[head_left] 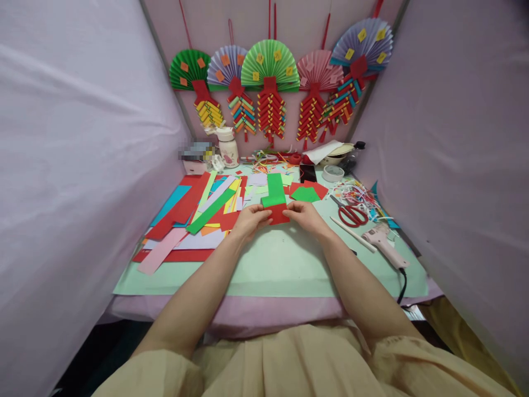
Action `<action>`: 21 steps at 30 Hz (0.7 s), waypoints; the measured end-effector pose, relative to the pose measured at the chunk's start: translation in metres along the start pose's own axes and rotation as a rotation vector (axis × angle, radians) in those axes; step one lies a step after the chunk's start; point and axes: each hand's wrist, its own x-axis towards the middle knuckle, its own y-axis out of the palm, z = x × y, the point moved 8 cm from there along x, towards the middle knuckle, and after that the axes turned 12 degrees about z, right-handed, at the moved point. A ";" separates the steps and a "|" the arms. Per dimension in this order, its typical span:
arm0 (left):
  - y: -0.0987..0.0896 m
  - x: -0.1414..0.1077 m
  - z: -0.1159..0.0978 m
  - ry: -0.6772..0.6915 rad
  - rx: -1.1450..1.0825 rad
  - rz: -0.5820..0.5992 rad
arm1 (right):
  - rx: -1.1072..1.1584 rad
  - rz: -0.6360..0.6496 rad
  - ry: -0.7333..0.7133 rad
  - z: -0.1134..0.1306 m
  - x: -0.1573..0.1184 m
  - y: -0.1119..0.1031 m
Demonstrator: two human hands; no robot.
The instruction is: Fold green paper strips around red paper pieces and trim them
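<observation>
Paper, red and rectangular, was left of the red-handled metal scissors, where I remotely pinched its opposite edges with my left hand and right hand, a bright-green paper strip adjoining it.

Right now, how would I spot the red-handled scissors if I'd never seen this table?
On the pale green tabletop, look right, past the right hand. Metal scissors with red handles lie between a slim white stick and a tangled heap of coloured strips. Only they have two red loops.
</observation>
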 end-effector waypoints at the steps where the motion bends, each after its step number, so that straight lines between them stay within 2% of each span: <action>1: 0.000 0.000 -0.001 0.010 0.012 0.002 | 0.006 0.002 -0.001 0.000 0.000 0.000; 8: 0.008 -0.004 -0.010 0.082 0.267 0.011 | 0.175 0.034 -0.039 0.006 -0.002 0.000; 11: 0.010 -0.009 -0.018 0.140 0.418 0.007 | 0.164 0.022 -0.048 0.010 -0.006 -0.002; 15: 0.012 -0.021 -0.025 0.208 0.602 0.041 | -0.083 -0.037 -0.103 0.024 -0.020 -0.003; 18: 0.017 -0.035 -0.029 0.300 0.738 0.116 | -0.255 -0.068 -0.258 0.038 -0.037 0.001; 21: 0.024 -0.050 -0.032 0.431 0.973 0.204 | -0.387 -0.072 -0.416 0.042 -0.054 0.008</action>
